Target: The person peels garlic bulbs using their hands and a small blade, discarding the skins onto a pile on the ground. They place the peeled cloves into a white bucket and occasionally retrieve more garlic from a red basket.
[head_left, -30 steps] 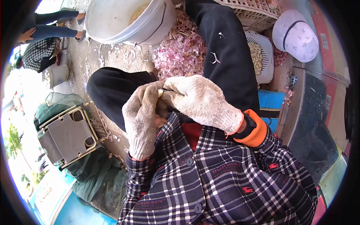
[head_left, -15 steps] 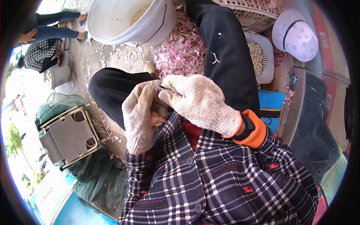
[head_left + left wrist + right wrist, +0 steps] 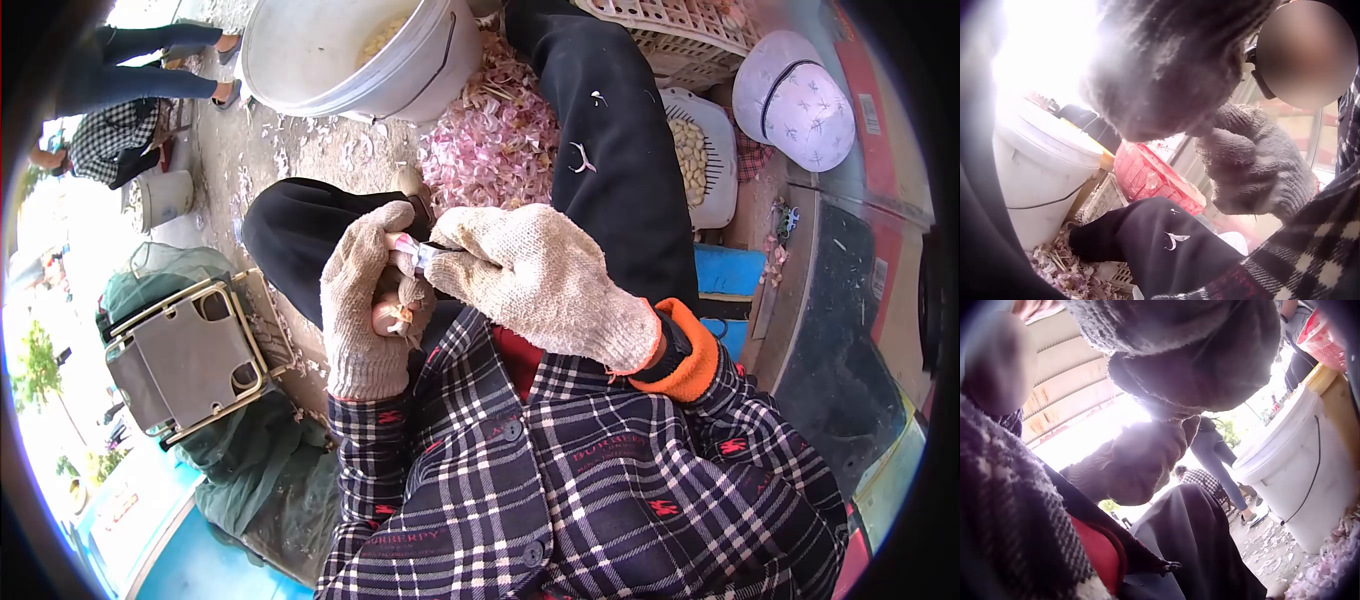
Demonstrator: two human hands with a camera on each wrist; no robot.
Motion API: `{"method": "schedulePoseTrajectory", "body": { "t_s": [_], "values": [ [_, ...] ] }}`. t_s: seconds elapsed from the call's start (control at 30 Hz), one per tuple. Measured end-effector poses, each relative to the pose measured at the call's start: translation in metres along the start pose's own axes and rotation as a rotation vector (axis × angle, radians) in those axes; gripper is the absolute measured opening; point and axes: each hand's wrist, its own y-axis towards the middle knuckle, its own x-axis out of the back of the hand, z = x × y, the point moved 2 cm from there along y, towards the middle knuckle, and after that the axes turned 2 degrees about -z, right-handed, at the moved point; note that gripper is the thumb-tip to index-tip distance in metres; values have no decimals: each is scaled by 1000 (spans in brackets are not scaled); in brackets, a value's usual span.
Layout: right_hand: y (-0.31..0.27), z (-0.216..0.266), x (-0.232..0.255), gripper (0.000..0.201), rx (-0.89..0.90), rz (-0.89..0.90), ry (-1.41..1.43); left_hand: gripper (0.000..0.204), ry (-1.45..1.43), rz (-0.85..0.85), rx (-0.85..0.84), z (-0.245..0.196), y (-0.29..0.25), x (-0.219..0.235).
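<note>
My gloved left hand (image 3: 370, 305) pinches a pink-and-white garlic clove (image 3: 400, 250) between thumb and fingers, while more garlic (image 3: 391, 318) lies against its palm. Touching the clove is a small shiny tool (image 3: 430, 257), which my gloved right hand (image 3: 550, 285) grips; its handle is hidden. In the left wrist view the left glove (image 3: 1169, 65) is large and dark above, beside the right glove (image 3: 1257, 165). The right wrist view has the right glove (image 3: 1191, 356) above the left one (image 3: 1132, 464); the garlic and tool are hidden there.
Pink-white peels (image 3: 490, 150) lie between the legs, beside a white bucket (image 3: 440, 75). A white basket (image 3: 715, 195) holds peeled cloves (image 3: 688, 160). Around them are a crate (image 3: 690, 50), a hat (image 3: 795, 100), a folding chair (image 3: 190, 360) and people at upper left.
The fingertips have parted somewhat, and the clove and shiny tool show between them. The left hand has turned slightly, exposing the garlic in its palm. A pale clove tip seen earlier is no longer visible.
</note>
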Motion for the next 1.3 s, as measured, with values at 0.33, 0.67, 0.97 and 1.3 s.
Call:
{"method": "schedulePoseTrajectory", "body": {
  "t_s": [0.33,0.67,0.97,1.3],
  "values": [
    [13,-22,14,38,-229,182,-432,32,-136,109,56,-4,-1,-3],
    [8,-43,14,25,-384,104,335,27,66,94,-30,-8,-5,-19],
    [6,-29,11,30,-294,90,280,29,6,122,19,-10,-7,-19],
    [0,-27,2,12,-403,74,885,24,234,13,26,8,-9,-37]
  ]
}}
